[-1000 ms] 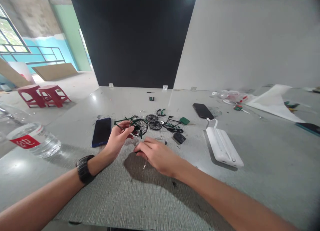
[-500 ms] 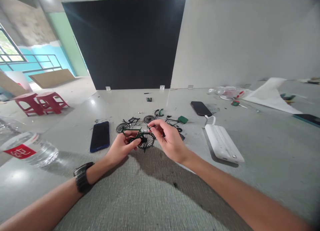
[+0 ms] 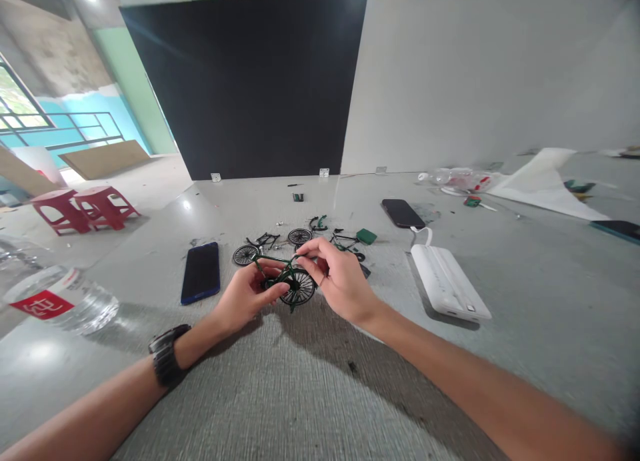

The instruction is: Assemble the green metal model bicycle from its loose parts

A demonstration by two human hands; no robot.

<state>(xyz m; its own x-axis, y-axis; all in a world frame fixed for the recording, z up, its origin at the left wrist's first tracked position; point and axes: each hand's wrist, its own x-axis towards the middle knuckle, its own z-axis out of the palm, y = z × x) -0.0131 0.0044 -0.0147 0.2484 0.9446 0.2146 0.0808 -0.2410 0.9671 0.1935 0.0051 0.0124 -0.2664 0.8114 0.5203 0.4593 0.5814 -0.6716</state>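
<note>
Now the toy bicycle (image 3: 299, 286) sits between left hand (image 3: 244, 294), closed round its frame, and right hand (image 3: 345, 282), pinching its top.

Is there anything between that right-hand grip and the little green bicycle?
Nothing visible: the right-hand grip is at the upper side of the bicycle, which the left-hand grip holds. Another wheel lies behind, not between.

Gray table (image 3: 235, 401), phones (image 3: 201, 273), bicycle parts (image 3: 247, 254)
</note>
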